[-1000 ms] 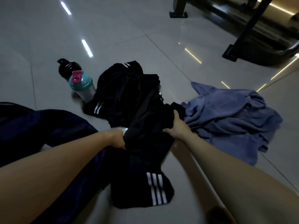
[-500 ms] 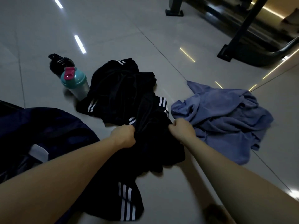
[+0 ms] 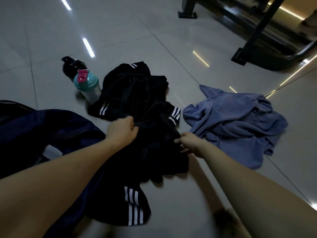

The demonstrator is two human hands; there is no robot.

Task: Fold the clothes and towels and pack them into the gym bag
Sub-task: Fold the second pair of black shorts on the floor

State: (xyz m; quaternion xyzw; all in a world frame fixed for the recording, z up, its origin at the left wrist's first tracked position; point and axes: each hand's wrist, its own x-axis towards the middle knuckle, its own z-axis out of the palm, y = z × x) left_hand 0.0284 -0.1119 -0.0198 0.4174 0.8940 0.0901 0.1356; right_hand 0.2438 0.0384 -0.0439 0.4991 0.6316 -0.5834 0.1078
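A black garment with white stripes [image 3: 154,152] lies bunched on the tiled floor in front of me. My left hand [image 3: 122,130] grips its cloth near the top. My right hand [image 3: 190,143] pinches its right edge. A second black striped garment [image 3: 133,90] lies crumpled just behind it. A crumpled blue towel [image 3: 240,122] lies to the right, apart from my hands. The dark navy gym bag [image 3: 42,131] sits at the left, partly under my left forearm.
A clear shaker bottle with a teal lid and pink cap [image 3: 86,86] stands left of the far garment, a black bottle [image 3: 72,66] behind it. Black gym machine frames [image 3: 257,31] stand at the back right. Grey floor tiles [image 3: 120,31] stretch beyond.
Both hands have pulled the near black garment up and bunched it, the left hand moving forward. The striped hem has slid left and nearer to me.
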